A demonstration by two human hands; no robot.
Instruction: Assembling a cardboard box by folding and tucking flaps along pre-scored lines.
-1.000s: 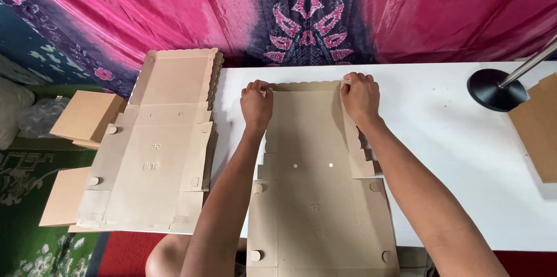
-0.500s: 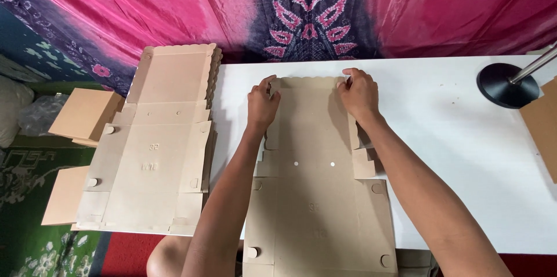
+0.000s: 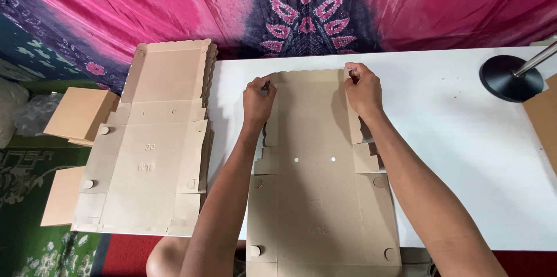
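We see a flat die-cut cardboard box blank (image 3: 316, 172) lying lengthwise on the white worktop (image 3: 452, 132), its near end overhanging the worktop's near edge and its scalloped end close to the far edge. Our left hand (image 3: 258, 100) pinches the far left corner of the blank, fingers closed on the side flap; our right hand (image 3: 362, 88) is closed on the far right corner. Compared with a second ago, both hands have spread slightly apart along the scalloped edge, and the blank lies where it was. At the worktop's left edge sits a stack of identical blanks (image 3: 151, 149). A black lamp base (image 3: 510, 78) stands near the far right corner.
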